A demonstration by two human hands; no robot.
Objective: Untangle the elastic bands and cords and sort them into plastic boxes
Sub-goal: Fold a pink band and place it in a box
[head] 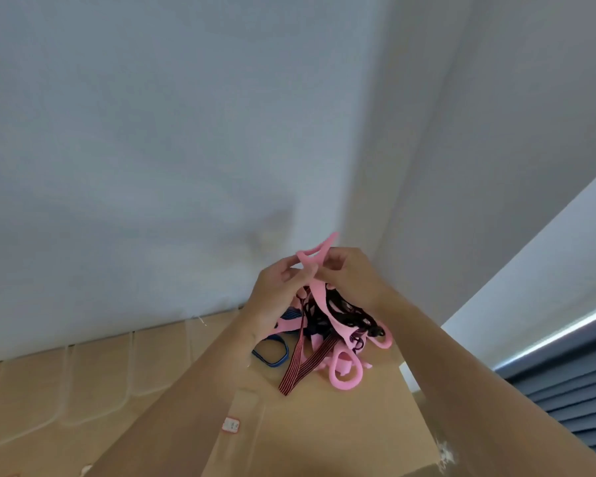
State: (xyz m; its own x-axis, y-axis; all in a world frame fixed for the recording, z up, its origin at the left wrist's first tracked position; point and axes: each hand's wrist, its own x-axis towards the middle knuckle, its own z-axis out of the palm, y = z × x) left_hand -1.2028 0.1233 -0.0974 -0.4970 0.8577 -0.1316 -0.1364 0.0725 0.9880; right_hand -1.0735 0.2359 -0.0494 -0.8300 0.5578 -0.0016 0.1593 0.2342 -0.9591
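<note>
- Both hands are raised over a cardboard box (324, 428), meeting just below frame centre.
- Left hand (281, 290): fingers curled, pinching the pink elastic band (319, 251) from its 9 o'clock side.
- Right hand (350, 278): fingers curled, gripping the same band from its 3 o'clock side; the two hands are nearly touching.
- The band's free loop sticks out above the fingers, tip pointing to 1 o'clock, long axis about 1–7.
- The tangle of bands and cords (338, 320) hangs under the hands at 6 o'clock, with black cords wound through the pink strands.
- A red-and-black striped band (298, 368) trails from the tangle, long axis 1–7, lower end on the box top.
- A blue band loop (270, 352) lies at the tangle's 8 o'clock, partly behind the left wrist.
- A fat pink loop (345, 371) sits at its 5 o'clock, on the box.
- White label (231, 425) on the box flap, at 7 o'clock.
</note>
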